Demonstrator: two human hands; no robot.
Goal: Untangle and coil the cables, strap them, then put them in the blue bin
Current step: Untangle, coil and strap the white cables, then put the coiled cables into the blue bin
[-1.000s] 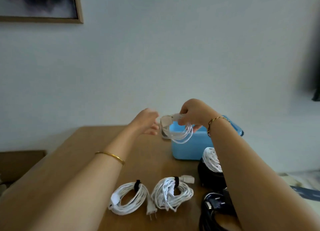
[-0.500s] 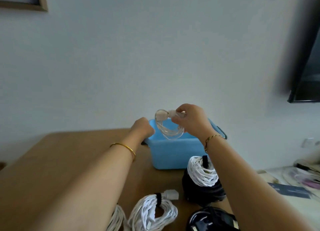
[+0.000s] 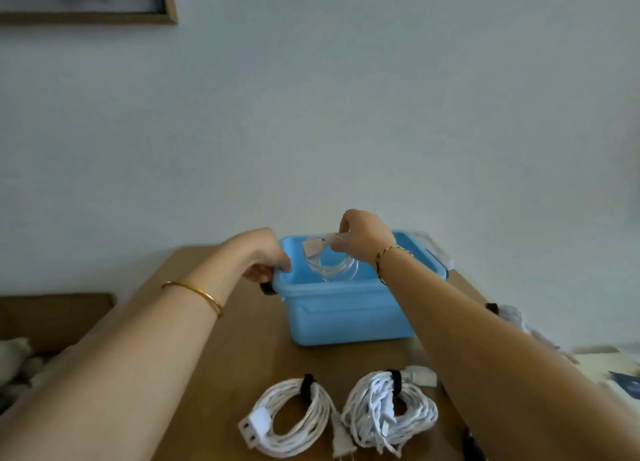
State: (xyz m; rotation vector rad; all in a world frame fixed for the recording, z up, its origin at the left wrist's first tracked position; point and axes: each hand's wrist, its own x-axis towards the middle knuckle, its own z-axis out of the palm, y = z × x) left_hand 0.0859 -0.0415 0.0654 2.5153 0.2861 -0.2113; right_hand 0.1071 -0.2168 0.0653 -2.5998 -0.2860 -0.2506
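The blue bin (image 3: 346, 313) stands on the wooden table (image 3: 221, 374), near its far edge. My right hand (image 3: 363, 239) holds a small coiled white cable (image 3: 329, 263) over the bin's opening, the loop hanging down inside. My left hand (image 3: 265, 258) grips the bin's left rim beside the dark handle. Two strapped white cable coils lie near me: one with a socket end (image 3: 291, 415) on the left, another (image 3: 391, 408) on the right, each bound by a black strap.
A framed picture (image 3: 86, 0) hangs on the wall at top left. A dark cable (image 3: 471, 443) peeks out at the bottom right behind my right arm. More items lie blurred along the table's right edge. A wooden headboard (image 3: 52, 318) sits at left.
My right hand has carried the small coil from in front of the bin to over its opening and lowered it in. My left hand has moved to the bin's left rim and gripped it.
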